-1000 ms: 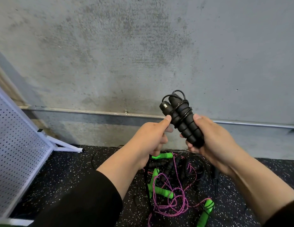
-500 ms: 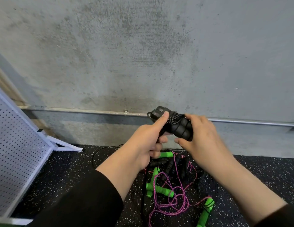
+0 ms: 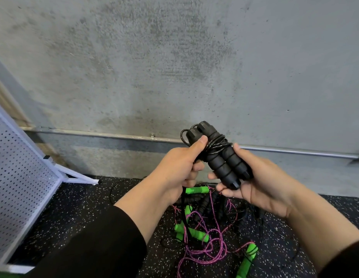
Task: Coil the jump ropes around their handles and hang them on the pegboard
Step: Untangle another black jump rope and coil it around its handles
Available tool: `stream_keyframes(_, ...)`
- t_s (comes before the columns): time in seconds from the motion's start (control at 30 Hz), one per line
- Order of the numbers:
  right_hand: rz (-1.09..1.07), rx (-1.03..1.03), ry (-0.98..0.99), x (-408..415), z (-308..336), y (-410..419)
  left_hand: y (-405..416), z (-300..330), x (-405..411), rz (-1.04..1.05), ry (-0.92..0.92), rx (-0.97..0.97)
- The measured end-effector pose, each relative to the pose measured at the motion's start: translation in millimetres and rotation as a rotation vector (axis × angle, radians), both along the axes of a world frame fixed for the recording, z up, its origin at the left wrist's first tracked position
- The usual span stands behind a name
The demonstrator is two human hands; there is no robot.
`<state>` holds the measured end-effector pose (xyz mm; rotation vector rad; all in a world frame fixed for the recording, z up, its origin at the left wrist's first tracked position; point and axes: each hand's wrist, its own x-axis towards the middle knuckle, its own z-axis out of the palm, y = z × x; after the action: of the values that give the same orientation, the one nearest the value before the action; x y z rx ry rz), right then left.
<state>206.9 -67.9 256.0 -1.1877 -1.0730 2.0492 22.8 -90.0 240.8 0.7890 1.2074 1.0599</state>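
A: Head view. The black jump rope is held in the air before the concrete wall, above the floor: two ribbed foam handles side by side, tilted with their capped ends up and to the left, thin black cord wound several turns round their upper part. How do the hands sit?

B: The left hand grips the upper end, thumb pressed along a cap, fingers curled beneath. The right hand cradles the lower ends, thumb against the far handle, fingers curled under. A length of black cord hangs from below the left hand toward the floor.

A: Any writing or brand?

B: None can be read on the handles or elsewhere.

A: And against the earlier frames?

B: Half a second ago the bundle lay nearly level, mostly hidden between the hands; now it is tilted up and its ribs show plainly. A second ago it stood steeper and higher.

A: The surroundings?

B: On the speckled floor below the hands lies a tangle: green handles, a pink cord, more black handles and cord. The white pegboard leans at the floor's left edge.
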Motion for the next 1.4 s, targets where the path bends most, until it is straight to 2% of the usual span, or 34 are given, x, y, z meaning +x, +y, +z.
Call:
stream_keyframes(0.2, -0.018, 0.07, -0.005, 0.1, -1.3, 0.4, -4.3, 8.7, 0.7, 0.002, 0.073, -0.038)
stream_keyframes(0.3, -0.052, 0.21, -0.062, -1.0, -0.9, 0.7, -6.5, 11.8, -1.1, 0.019, 0.118, -0.067)
stream_keyframes(0.57, -0.071, 0.754, -0.534, 9.5, 6.7, -5.5, -15.4, 20.0, -9.1, -0.017, 0.137, -0.112)
stream_keyframes(0.73, -0.063, 0.91, -0.761, 2.1, 8.4, -20.6, -26.4, 24.4, 3.7, -0.012, 0.094, -0.094)
stream_keyframes(0.83, -0.051, 1.124, -0.952, -6.3, 0.3, -37.5, -33.0, 26.5, 12.1, 0.026, 0.067, -0.09)
stream_keyframes(0.93, -0.01, 1.2, -0.987, -8.8, 4.9, -49.0, -33.9, 27.5, 11.3, 0.084, 0.048, -0.073)
stream_keyframes(0.97, -0.011, 1.166, -0.923, -6.6, 7.2, -50.9, -34.3, 28.0, 9.4, 0.086, 0.051, -0.056)
stream_keyframes(1.03, -0.068, 0.969, -0.698, -0.5, 12.4, -54.1, -34.8, 29.6, 6.7, 0.059, 0.061, 0.0)
stream_keyframes(1.17, -0.182, 0.268, -0.072, 6.4, 19.5, -53.4, -37.1, 32.8, 4.2, -0.02, 0.024, 0.087)
stream_keyframes(1.23, -0.108, 0.0, 0.093, 7.6, 22.8, -52.4, -37.2, 32.8, 3.0, -0.04, 0.018, 0.112)
stream_keyframes(1.3, -0.001, -0.101, 0.174, 8.6, 22.8, -50.0, -35.3, 32.3, 1.1, -0.027, 0.022, 0.111)
stream_keyframes(1.4, 0.061, -0.105, 0.277, 7.7, 19.3, -44.0, -33.3, 31.2, -0.8, -0.015, 0.008, 0.097)
